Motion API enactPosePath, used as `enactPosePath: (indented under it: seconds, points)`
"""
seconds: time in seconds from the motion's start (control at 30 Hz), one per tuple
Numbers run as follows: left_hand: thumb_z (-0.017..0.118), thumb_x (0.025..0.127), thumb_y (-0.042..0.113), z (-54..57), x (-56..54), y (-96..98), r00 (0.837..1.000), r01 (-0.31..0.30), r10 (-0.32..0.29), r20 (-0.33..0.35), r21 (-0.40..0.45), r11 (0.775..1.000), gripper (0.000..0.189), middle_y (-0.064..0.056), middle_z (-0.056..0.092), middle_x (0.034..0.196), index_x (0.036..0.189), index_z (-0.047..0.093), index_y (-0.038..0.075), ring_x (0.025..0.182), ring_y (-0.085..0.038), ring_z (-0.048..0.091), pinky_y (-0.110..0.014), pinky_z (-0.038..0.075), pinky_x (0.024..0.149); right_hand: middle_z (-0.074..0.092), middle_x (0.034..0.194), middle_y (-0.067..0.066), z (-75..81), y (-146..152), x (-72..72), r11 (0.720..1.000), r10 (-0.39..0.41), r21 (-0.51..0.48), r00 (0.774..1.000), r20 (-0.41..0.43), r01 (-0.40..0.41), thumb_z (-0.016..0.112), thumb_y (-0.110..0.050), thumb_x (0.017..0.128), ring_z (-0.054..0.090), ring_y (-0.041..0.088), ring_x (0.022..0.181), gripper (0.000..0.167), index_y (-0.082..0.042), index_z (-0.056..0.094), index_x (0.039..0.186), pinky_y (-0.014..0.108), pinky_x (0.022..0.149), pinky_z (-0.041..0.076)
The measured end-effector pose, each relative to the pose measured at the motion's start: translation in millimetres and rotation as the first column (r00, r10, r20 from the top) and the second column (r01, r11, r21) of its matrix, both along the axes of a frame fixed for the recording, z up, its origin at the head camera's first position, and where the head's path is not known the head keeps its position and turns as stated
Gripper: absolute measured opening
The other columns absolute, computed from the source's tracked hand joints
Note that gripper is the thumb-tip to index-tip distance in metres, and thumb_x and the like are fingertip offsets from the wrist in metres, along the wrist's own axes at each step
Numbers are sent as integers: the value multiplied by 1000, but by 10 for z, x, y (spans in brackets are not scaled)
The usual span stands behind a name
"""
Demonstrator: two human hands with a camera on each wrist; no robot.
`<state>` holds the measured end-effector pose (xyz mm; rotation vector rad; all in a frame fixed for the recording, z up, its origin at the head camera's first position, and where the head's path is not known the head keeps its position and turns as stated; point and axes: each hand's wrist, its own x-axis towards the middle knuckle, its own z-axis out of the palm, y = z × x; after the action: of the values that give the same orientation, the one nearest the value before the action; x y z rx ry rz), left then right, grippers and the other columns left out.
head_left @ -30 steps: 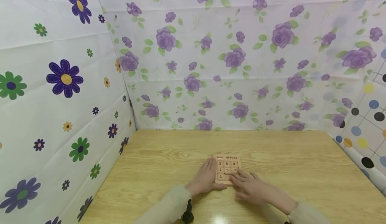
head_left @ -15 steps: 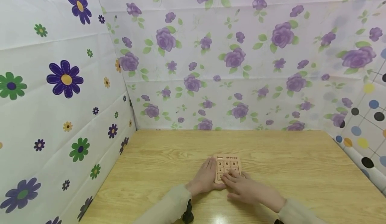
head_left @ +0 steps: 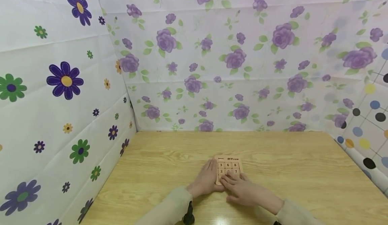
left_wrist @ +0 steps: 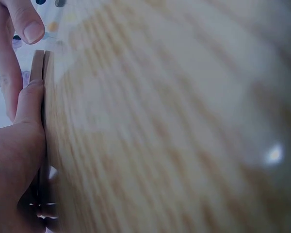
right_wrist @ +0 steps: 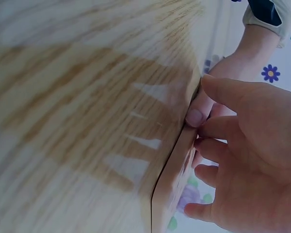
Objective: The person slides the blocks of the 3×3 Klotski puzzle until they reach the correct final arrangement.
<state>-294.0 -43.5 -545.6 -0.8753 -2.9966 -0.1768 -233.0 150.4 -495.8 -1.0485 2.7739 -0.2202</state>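
A wooden number slide puzzle (head_left: 228, 164) lies flat on the table, with tiles 3, 6, 8, 2 and 7 showing. My left hand (head_left: 203, 180) holds its near left corner, fingers along the left side and thumb along the near edge. In the right wrist view that thumb (right_wrist: 196, 116) presses against the puzzle's side. Over the lower rows, my right hand (head_left: 242, 188) touches the tiles with outstretched fingertips, hiding the bottom row and most of the middle tile. The left wrist view catches the puzzle's edge (left_wrist: 37, 65) beside the left thumb.
The wood-grain table (head_left: 169, 151) extends around the puzzle. Purple-rose cloth (head_left: 194, 66) hangs behind it, a daisy-patterned cloth (head_left: 45, 117) at left and a dotted cloth (head_left: 369, 130) at right. A black wrist device (head_left: 189, 214) sits at the left cuff.
My right hand has slid left across the puzzle's lower part, and its fingers now cover the 1 and 5 tiles that showed earlier. The left hand has stayed in place.
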Motion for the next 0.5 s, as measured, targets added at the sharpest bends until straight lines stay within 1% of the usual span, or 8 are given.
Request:
enactPosePath:
  seconds: [0.3,0.5]
  points:
    - [59,81,70,5,14,-5,1000,18,-18,-15,5,1000,114,-27,24,156,150,17,-9,146,-36,24,-43,28,119,33,157,8,-13,29,31,1000,-4,-5,1000,-22,4,52,-45,96,23,37,147,65,-10,37,149,69,111,22]
    - [56,80,73,15,11,-7,999,21,-21,-26,31,999,115,-27,25,156,149,19,-10,146,-36,26,-42,27,120,34,157,8,-61,80,12,1000,-9,-15,1000,-22,8,53,-44,96,22,37,147,65,-10,37,149,71,110,23]
